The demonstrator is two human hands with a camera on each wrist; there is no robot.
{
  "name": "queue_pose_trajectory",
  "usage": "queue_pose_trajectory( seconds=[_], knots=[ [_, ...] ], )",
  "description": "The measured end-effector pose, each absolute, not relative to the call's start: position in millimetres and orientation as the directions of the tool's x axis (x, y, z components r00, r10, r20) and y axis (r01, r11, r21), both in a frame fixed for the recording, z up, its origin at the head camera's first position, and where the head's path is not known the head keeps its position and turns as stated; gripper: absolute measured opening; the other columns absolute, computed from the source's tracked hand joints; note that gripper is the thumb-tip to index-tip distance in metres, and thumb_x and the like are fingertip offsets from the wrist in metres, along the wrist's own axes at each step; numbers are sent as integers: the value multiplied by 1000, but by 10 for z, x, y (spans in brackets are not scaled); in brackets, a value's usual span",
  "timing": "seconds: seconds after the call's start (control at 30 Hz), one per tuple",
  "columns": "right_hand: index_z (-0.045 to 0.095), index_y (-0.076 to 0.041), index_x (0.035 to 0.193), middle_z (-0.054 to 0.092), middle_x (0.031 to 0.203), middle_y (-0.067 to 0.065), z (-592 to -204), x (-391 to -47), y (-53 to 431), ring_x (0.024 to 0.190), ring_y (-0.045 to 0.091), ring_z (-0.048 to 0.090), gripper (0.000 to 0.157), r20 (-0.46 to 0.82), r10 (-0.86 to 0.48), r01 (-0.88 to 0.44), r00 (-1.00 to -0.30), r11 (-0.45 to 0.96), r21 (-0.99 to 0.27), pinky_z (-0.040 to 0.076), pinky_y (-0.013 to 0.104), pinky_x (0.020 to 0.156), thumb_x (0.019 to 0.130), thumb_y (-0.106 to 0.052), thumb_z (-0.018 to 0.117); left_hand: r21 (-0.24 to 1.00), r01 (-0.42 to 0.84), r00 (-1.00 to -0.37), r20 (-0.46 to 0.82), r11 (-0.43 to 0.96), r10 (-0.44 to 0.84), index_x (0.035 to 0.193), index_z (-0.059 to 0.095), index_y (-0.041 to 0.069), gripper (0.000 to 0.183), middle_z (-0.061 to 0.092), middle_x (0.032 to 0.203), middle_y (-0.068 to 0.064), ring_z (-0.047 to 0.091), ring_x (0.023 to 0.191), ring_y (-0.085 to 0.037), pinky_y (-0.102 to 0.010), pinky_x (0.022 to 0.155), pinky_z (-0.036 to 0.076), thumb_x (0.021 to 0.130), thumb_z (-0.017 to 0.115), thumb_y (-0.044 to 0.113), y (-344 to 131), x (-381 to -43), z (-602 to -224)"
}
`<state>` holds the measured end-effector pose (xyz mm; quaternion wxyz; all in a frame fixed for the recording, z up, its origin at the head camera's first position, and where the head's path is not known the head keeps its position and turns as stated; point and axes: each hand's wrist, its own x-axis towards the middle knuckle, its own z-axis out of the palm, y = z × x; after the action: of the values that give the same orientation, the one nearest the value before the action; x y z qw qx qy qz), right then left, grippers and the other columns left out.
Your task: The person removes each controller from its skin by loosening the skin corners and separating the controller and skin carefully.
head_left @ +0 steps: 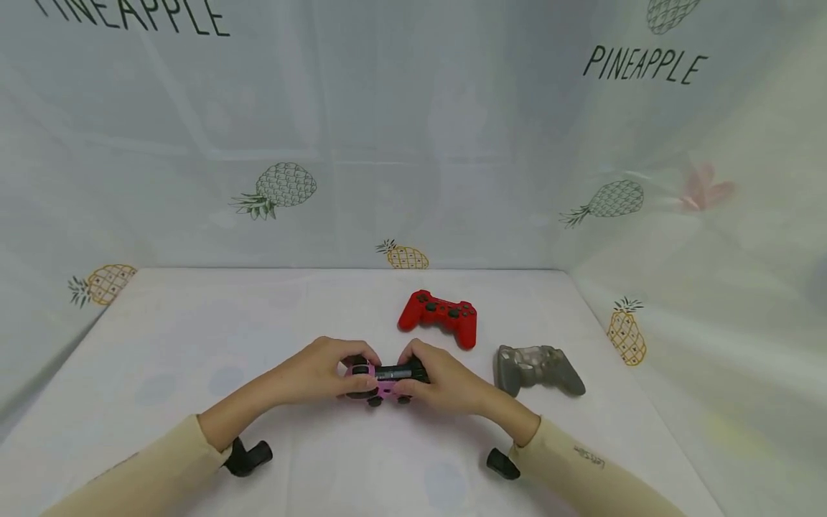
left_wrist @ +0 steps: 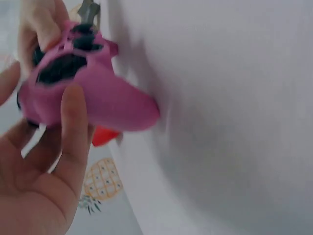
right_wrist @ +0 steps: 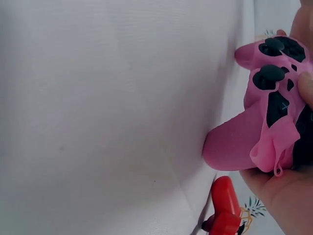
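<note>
Pink-covered controller (head_left: 385,389), front and center, held up in both hands at the middle of the white-clothed counter (head_left: 194,323). Can't really tell about contact between the handles and the cloth. Looks a bit messy at the right-hand end: loose pink rubber (right_wrist: 275,144) bunched into a flap, with bare black shell (right_wrist: 305,134) right next to it. Dark sticks and buttons poking through the cover on the person's side.

Gripped at the left end by the left hand (head_left: 331,370), thumb on the pink face, other fingers curled around the back. Gripped at the opposite end by the right hand (head_left: 442,379), same deal, thumb in front and fingers on the far side.

Just beyond the right hand, red controller (head_left: 442,316), face up on the counter. Farther right, grey controller (head_left: 536,368), past the right wrist. Cream sleeves (head_left: 148,459) on both arms, black wrist cameras (head_left: 242,459) at the cuffs. Behind everything, pale backdrop (head_left: 388,143) with pineapple drawings and lettering.
</note>
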<state>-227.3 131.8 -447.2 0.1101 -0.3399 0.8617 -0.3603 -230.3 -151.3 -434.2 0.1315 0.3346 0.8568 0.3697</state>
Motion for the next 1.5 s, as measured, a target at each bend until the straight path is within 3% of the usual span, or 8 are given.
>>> queue_pose_trajectory(
  seconds=[0.17, 0.33, 0.5, 0.83, 1.1, 1.5],
  knots=[
    [56, -17, 114, 66, 99, -10, -4468, -2262, 1332, 93, 7, 60, 32, 41, -695, -521, -717, 497, -693, 51, 25, 80, 97, -30, 80, 800, 372, -689, -101, 471, 717, 128, 73, 28, 28, 72, 116, 11, 65, 102, -18, -36, 77, 57, 111, 55, 42, -1609, -2414, -4315],
    [58, -21, 114, 65, 104, -13, -4487, -2234, 1357, 95, 6, 59, 34, 40, -705, -542, -708, 506, -671, 51, 25, 82, 95, -33, 83, 811, 349, -628, -170, 470, 759, 129, 74, 28, 28, 71, 121, 10, 62, 107, -21, -38, 80, 56, 111, 56, 38, -1623, -2522, -4298],
    [61, -25, 112, 67, 104, -17, -4488, -2213, 1369, 96, 4, 61, 37, 52, -730, -589, -681, 505, -631, 52, 25, 87, 89, -32, 89, 803, 398, -541, -184, 443, 821, 121, 75, 32, 21, 72, 112, 11, 63, 104, -19, -36, 86, 51, 109, 58, 32, -1573, -2593, -4290],
    [63, -26, 106, 70, 99, -18, -4467, -2255, 1395, 90, 3, 62, 38, 76, -732, -608, -677, 498, -619, 52, 24, 81, 84, -33, 93, 803, 398, -437, -259, 443, 861, 108, 73, 21, 15, 69, 100, 6, 64, 91, -15, -34, 82, 58, 110, 58, 24, -1423, -2792, -4199],
    [64, -25, 104, 69, 96, -20, -4470, -2244, 1378, 88, 2, 61, 35, 72, -746, -621, -662, 492, -610, 50, 24, 79, 84, -30, 93, 773, 446, -312, -338, 451, 888, 104, 75, 14, 5, 68, 90, 10, 64, 84, -11, -29, 80, 53, 104, 70, 16, -1286, -2959, -4116],
    [64, -27, 103, 69, 94, -21, -4459, -2269, 1393, 87, 2, 61, 35, 54, -744, -618, -666, 509, -600, 49, 24, 78, 84, -31, 94, 763, 404, -298, -412, 505, 861, 104, 76, 17, 6, 71, 93, 9, 65, 85, -8, -34, 86, 58, 102, 71, 12, -1222, -3007, -4078]
  ],
)
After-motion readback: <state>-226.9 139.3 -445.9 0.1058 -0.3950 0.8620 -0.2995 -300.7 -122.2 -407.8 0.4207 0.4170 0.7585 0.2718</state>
